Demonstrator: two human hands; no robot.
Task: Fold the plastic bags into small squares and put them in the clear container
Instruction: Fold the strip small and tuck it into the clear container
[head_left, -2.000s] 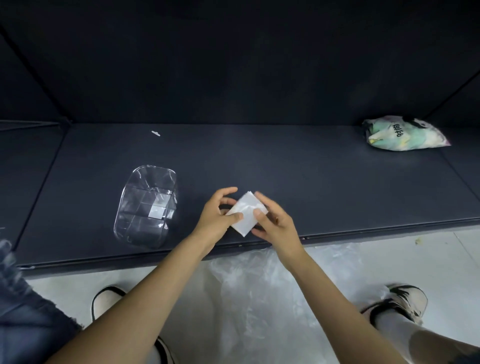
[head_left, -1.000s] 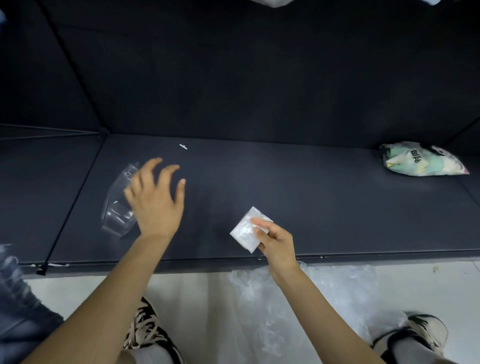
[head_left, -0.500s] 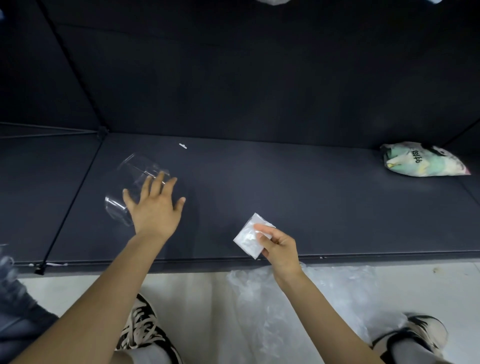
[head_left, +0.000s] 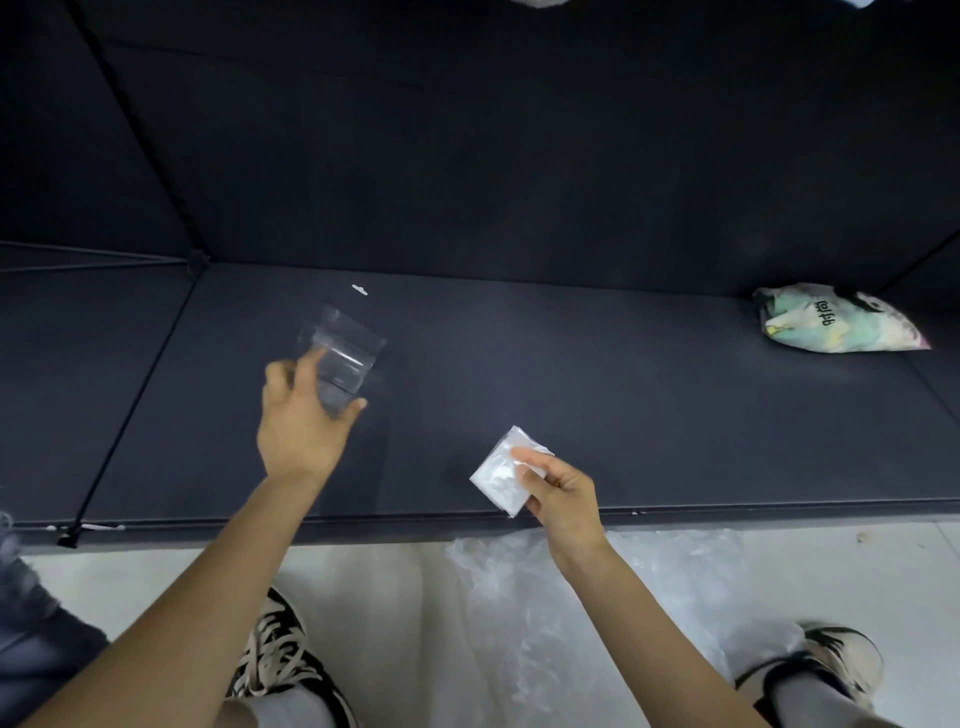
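Note:
My left hand (head_left: 300, 415) grips the clear container (head_left: 343, 353) and holds it tilted above the dark shelf (head_left: 623, 395), left of centre. A folded white piece shows faintly through its wall. My right hand (head_left: 558, 493) pinches a small folded white plastic square (head_left: 501, 475) between thumb and fingers near the shelf's front edge. The square is about a hand's width to the right of the container and apart from it.
A colourful printed bag (head_left: 831, 319) lies at the shelf's far right. A tiny white scrap (head_left: 359, 289) sits behind the container. Loose clear plastic sheeting (head_left: 597, 597) lies on the pale floor between my shoes (head_left: 275, 670), below the shelf edge.
My left hand let go of the folded square, reached left to the container, gripped it and lifted it, tilting it. My right hand kept the square near the front edge.

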